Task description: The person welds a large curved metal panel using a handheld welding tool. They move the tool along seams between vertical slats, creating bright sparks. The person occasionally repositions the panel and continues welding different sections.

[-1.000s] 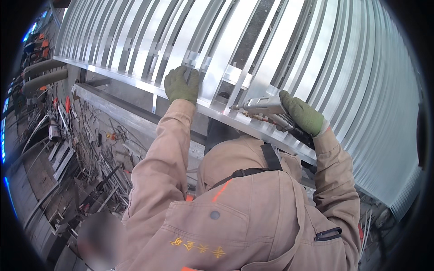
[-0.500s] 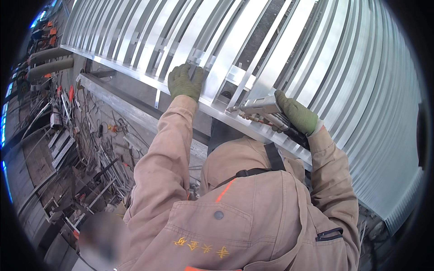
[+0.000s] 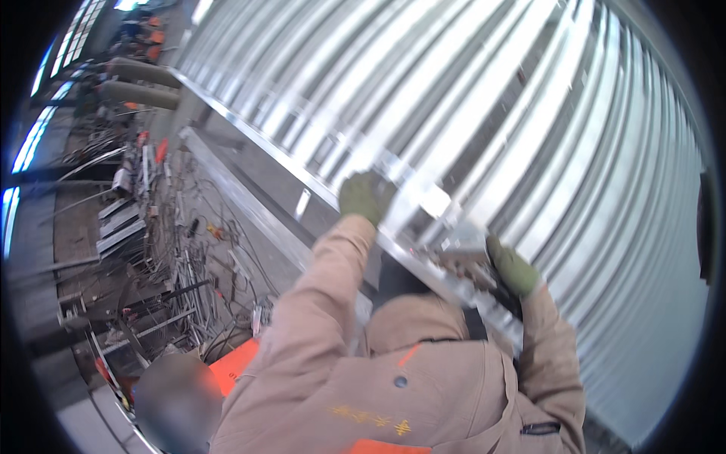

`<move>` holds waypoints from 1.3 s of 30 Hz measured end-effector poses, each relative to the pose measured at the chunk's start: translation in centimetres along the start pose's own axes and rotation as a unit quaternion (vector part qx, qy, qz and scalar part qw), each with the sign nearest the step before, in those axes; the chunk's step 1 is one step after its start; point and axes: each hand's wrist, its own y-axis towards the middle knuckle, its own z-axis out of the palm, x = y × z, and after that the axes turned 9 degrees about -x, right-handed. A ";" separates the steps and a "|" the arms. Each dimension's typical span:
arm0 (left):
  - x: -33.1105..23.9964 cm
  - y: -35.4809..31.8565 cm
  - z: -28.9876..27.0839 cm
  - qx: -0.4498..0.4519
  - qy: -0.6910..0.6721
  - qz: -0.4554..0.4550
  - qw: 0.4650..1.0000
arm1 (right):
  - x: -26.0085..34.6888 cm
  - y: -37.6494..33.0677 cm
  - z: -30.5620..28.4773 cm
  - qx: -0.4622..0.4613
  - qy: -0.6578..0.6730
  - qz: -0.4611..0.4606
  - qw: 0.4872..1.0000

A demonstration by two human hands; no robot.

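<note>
left hand (image 3: 365, 197): green glove — pressed on corrugated metal sheet (image 3: 484, 113), grip unclear
right hand (image 3: 513, 266): grip wrapped on metal tool (image 3: 461, 253) — tip blurred

Tan work jacket with orange trim, seemingly yellow chest lettering, olive-green gloves.

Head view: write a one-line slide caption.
Green-gloved left hand steadies a corrugated metal panel while the right hand presses a metal tool against it.

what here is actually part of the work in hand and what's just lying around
In use: left hand on the corrugated metal panel; right hand gripping a metal tool.
Lying about: tangled rods and wires, grey pipes, orange item.
</note>
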 end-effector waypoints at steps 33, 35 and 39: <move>-3.3 3.9 -5.1 0.206 0.039 -0.101 0.973 | -0.6 -0.7 0.9 -0.052 -0.099 -0.095 0.989; -1.7 3.8 -3.1 0.222 0.030 -0.110 0.968 | -2.0 0.3 1.3 -0.072 -0.064 -0.085 0.992; 0.1 1.3 -0.1 0.185 0.039 -0.053 0.981 | 1.1 -1.2 0.2 0.020 -0.025 -0.046 0.998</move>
